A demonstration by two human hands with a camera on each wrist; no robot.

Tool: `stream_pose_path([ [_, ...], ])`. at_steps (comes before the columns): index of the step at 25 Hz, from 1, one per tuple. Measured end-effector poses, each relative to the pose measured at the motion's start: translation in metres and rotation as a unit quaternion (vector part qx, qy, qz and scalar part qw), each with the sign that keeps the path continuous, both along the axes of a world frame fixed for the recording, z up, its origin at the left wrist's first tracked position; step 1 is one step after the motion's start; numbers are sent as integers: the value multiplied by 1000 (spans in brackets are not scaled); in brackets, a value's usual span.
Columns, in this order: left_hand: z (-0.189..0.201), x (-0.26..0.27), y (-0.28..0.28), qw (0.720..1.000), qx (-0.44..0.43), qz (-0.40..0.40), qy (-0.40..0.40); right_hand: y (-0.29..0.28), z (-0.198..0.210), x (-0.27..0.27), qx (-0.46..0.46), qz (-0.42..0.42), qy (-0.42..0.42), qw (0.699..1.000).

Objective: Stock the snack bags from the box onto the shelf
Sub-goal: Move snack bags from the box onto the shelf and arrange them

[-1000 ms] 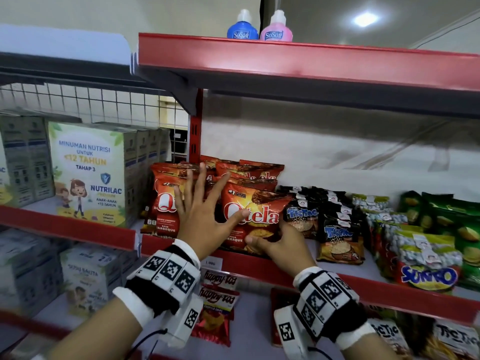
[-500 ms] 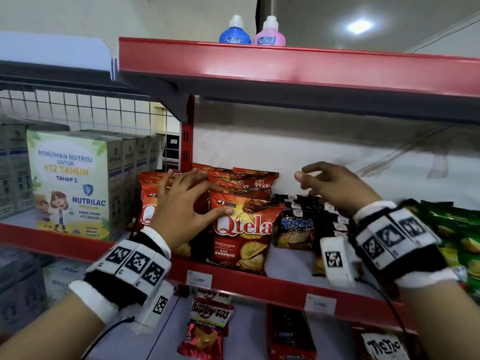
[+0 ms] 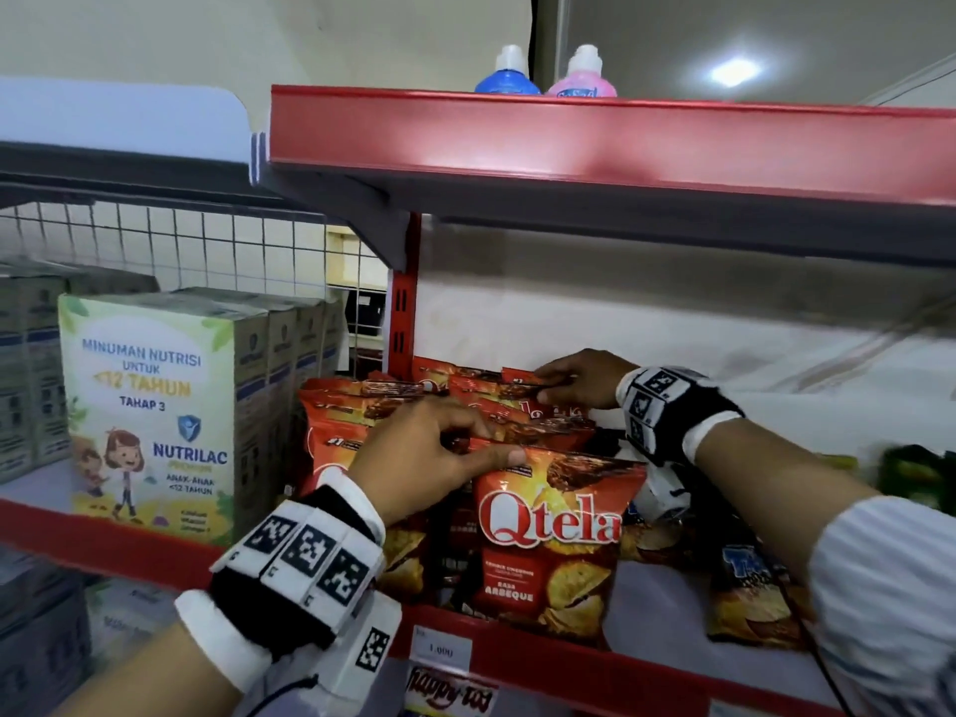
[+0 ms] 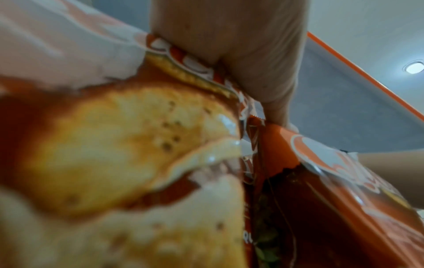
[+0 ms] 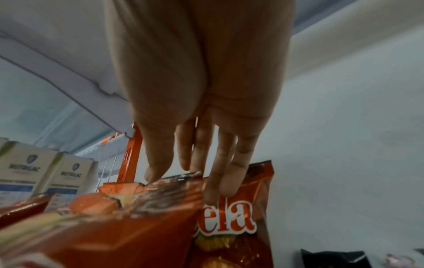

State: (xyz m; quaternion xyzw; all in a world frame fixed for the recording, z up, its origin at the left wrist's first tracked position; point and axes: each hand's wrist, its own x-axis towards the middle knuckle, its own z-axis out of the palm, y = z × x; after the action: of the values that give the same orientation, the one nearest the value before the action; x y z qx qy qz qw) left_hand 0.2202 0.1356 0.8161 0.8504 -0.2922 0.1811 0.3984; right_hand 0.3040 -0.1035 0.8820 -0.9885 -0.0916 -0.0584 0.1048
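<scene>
1. Red snack bags (image 3: 548,535) now stand in rows on the middle shelf (image 3: 595,664), the front one upright at the shelf's lip with more packed behind it toward the back wall.
2. A second ago the right hand (image 3: 579,380) was low at the front bag's lower corner; half a second ago it hung in the air over the dark bags to the right. Now it has come in at the back of the row, thumb and fingers pinching the top edge of the rearmost bag (image 5: 247,208), as the right wrist view shows.
3. The left hand (image 3: 429,458) was spread flat against the bags a second ago. Its fingers have since curled over the tops of the middle bags, the thumb lying along the front bag's upper seam; whether it truly grips one or only steadies them I cannot tell.
4. The head view has moved closer and lower, so the green bags at far right are nearly out of frame.
5. My reading: placing is done for this batch and the hands are tidying, pulling the back bags upright and squaring the row.
6. The box is not in view, so how many bags remain cannot be judged.
7. White milk cartons (image 3: 150,421) stand to the left, apart from the hands.
</scene>
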Motion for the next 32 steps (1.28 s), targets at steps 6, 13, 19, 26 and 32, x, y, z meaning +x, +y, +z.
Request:
stream_pose_path([
  [6,0,5,-1,1000,4,5,-5,-4,2,18,95,-16,-35,995],
  [13,0,5,1,1000,2,4,5,-14,-8,5,26,-86,5,996],
  [19,2,3,3,998,65,16,4,-11,9,-20,78,-60,18,995],
  [26,2,0,4,996,91,15,0,4,2,-26,173,3,31,984],
  [32,3,-1,6,999,38,-16,3,17,-5,-30,90,1,-23,996],
])
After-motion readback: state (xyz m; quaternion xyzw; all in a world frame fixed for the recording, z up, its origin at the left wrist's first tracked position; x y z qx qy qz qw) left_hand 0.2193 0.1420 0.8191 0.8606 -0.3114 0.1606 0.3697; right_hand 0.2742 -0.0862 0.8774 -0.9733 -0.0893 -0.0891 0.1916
